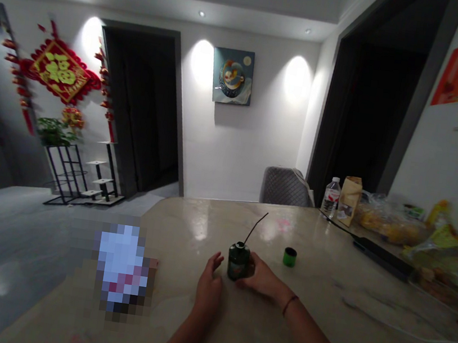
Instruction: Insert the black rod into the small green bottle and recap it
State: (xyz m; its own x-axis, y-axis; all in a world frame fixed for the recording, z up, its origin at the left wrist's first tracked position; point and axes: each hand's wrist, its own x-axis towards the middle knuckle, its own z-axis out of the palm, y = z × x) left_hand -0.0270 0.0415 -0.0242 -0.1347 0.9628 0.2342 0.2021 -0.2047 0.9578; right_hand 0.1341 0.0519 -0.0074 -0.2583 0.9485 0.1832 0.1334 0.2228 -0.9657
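Note:
A small dark bottle [237,264] with a pale ring around its neck stands upright on the table. My right hand [263,278] grips its right side, thumb and fingers around it. A thin dark stick [255,228] slants up to the right from the neck; I cannot tell whether it sits in the mouth or lies behind. To the left of the bottle, my left hand [209,288] has its fingers apart and holds nothing, a small gap from the glass. A green cap [289,257] rests on the table to the right of the bottle, apart from both hands.
A blurred-out blue and white item [122,267] is at the table's left edge. On the right are a water bottle [331,198], a paper bag [349,201], plastic bags of food [393,217], a long black object [383,258] and a white cable [394,330]. A grey chair [286,187] stands behind.

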